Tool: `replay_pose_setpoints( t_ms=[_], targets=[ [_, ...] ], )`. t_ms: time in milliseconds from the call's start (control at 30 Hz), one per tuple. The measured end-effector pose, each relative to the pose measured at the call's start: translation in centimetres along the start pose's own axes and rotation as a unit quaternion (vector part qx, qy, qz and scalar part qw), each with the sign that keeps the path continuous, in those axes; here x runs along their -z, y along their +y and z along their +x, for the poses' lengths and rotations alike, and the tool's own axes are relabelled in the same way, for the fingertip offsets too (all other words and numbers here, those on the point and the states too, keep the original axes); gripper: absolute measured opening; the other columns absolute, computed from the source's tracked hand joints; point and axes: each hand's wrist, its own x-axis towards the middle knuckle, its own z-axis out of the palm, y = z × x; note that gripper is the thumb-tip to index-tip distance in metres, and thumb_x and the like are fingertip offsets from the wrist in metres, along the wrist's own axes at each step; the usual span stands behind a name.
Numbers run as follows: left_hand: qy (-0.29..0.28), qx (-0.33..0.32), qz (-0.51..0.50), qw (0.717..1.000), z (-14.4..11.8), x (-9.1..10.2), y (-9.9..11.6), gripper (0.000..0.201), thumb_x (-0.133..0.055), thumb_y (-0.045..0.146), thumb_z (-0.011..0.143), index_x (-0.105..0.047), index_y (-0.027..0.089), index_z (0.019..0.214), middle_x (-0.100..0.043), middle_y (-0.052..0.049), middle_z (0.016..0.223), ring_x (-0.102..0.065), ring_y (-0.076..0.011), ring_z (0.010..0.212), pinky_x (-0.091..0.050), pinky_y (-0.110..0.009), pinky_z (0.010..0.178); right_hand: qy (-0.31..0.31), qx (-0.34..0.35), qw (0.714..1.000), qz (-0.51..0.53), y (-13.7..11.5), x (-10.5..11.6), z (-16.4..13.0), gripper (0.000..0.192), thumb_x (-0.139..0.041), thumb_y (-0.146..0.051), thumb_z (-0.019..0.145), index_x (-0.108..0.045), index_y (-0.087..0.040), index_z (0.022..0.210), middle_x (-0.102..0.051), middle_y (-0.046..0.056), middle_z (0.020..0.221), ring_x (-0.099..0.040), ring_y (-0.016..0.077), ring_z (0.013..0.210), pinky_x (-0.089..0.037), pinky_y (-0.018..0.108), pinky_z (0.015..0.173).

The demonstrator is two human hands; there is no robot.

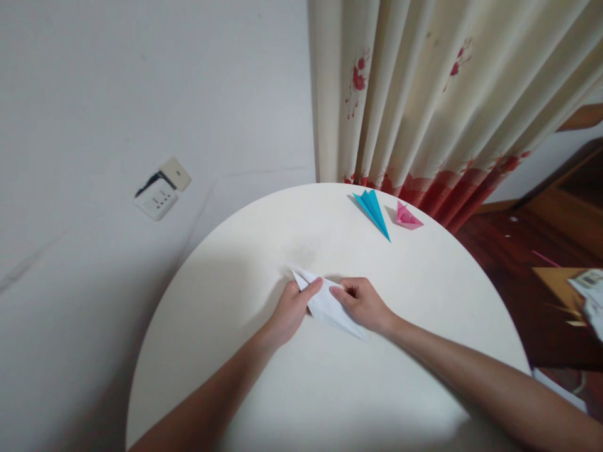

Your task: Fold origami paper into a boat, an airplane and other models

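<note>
Both hands pinch one folded white paper piece [327, 304] at the middle of the round white table [264, 389]. Left hand [291, 311] comes in from 7 o'clock, fingers curled, thumb pressed on the paper's upper end. Right hand [362, 302] comes in from 4 o'clock, fingers bent and closed on its right edge. That paper is a long, narrow, creased shape, pointed at both ends, running from 11 to 5 o'clock. At 1 o'clock, well apart, lie a blue folded paper [374, 210] and a pink folded paper [406, 216].

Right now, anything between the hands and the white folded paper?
No. Both the left hand and the right hand already pinch the white folded paper on the round table; nothing lies between them.
</note>
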Motion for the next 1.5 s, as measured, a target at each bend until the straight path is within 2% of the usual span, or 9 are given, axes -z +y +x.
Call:
replay_pose_setpoints(
  t_ms=[200,467,600,733,833,1000,1167,1333,1500],
  targets=[
    [-0.009,0.012,0.010,1.000,0.1,0.1,0.2,0.053,-0.080,0.056,0.074,-0.077,0.007,0.094,-0.071,-0.008,0.072,-0.062,-0.0165,0.065,-0.044,-0.025,0.059,-0.062,-0.007,0.998,0.033,0.5,0.3,-0.1,0.046,-0.066,-0.054,0.084,-0.051,-0.019,0.058,-0.042,-0.004,0.056,-0.034,0.0099,0.054,-0.025,0.025,0.047],
    [0.075,-0.063,-0.045,0.994,0.9,0.7,1.2,0.045,-0.081,0.050,0.074,-0.079,0.009,0.092,-0.075,-0.010,0.082,-0.066,-0.0175,0.074,-0.048,-0.027,0.069,-0.141,-0.043,0.985,0.089,0.3,1.5,0.0,0.048,-0.072,-0.057,0.080,-0.058,-0.016,0.060,-0.048,-0.002,0.056,-0.037,0.0089,0.051,-0.024,0.025,0.047],
    [0.109,-0.094,-0.120,0.982,1.6,0.9,1.2,0.048,-0.077,0.054,0.079,-0.077,0.011,0.100,-0.077,-0.013,0.100,-0.069,-0.0202,0.088,-0.052,-0.030,0.081,-0.084,-0.056,0.988,0.114,1.0,1.3,0.2,0.050,-0.075,-0.059,0.077,-0.058,-0.016,0.057,-0.047,-0.003,0.053,-0.035,0.0082,0.049,-0.021,0.026,0.047],
    [-0.004,-0.072,-0.085,0.994,1.1,0.5,0.7,0.053,-0.072,0.056,0.084,-0.071,0.014,0.117,-0.074,-0.014,0.113,-0.069,-0.0233,0.098,-0.053,-0.033,0.085,0.021,-0.063,0.978,0.196,1.8,0.9,0.5,0.049,-0.078,-0.059,0.074,-0.060,-0.016,0.058,-0.048,-0.003,0.053,-0.037,0.0091,0.050,-0.024,0.027,0.050],
    [-0.071,-0.082,0.023,0.994,0.5,0.1,0.5,0.042,-0.075,0.046,0.085,-0.072,0.014,0.112,-0.075,-0.011,0.109,-0.068,-0.0228,0.096,-0.052,-0.031,0.085,0.038,-0.046,0.972,0.226,2.0,0.6,0.5,0.045,-0.078,-0.056,0.076,-0.065,-0.014,0.063,-0.052,-0.002,0.058,-0.040,0.0103,0.054,-0.027,0.028,0.054],
    [-0.038,-0.098,0.090,0.990,0.2,0.0,0.6,0.032,-0.076,0.040,0.082,-0.070,0.013,0.097,-0.074,-0.007,0.090,-0.067,-0.0203,0.083,-0.050,-0.028,0.077,0.041,-0.027,0.976,0.210,1.9,0.4,0.4,0.045,-0.077,-0.053,0.078,-0.064,-0.014,0.061,-0.053,-0.001,0.058,-0.041,0.0103,0.055,-0.029,0.027,0.055],
    [0.011,-0.132,0.085,0.988,0.4,0.1,0.4,0.057,-0.076,0.035,0.082,-0.048,0.022,0.131,-0.066,0.004,0.071,-0.061,-0.0147,0.066,-0.044,-0.023,0.064,0.066,0.008,0.974,0.215,1.1,0.6,0.5,0.040,-0.081,-0.046,0.077,-0.066,-0.021,0.103,-0.053,-0.008,0.059,-0.045,0.0110,0.051,-0.035,0.025,0.050],
    [0.022,-0.180,0.158,0.971,0.4,0.1,0.4,0.023,-0.075,0.038,0.081,-0.064,0.019,0.087,-0.056,0.005,0.063,-0.049,-0.0104,0.057,-0.033,-0.021,0.055,0.063,0.048,0.988,0.130,0.6,1.1,0.4,0.029,-0.074,-0.045,0.083,-0.071,-0.018,0.094,-0.062,-0.001,0.067,-0.048,0.0117,0.054,-0.040,0.026,0.052],
    [0.022,-0.194,0.195,0.961,0.5,0.4,0.2,0.017,-0.074,0.035,0.080,-0.071,0.018,0.083,-0.062,0.002,0.066,-0.052,-0.0122,0.060,-0.037,-0.023,0.058,0.071,0.065,0.993,0.065,1.4,1.2,0.5,0.024,-0.068,-0.039,0.087,-0.077,-0.017,0.091,-0.071,0.006,0.083,-0.054,0.0145,0.064,-0.043,0.027,0.059]
  ],
)
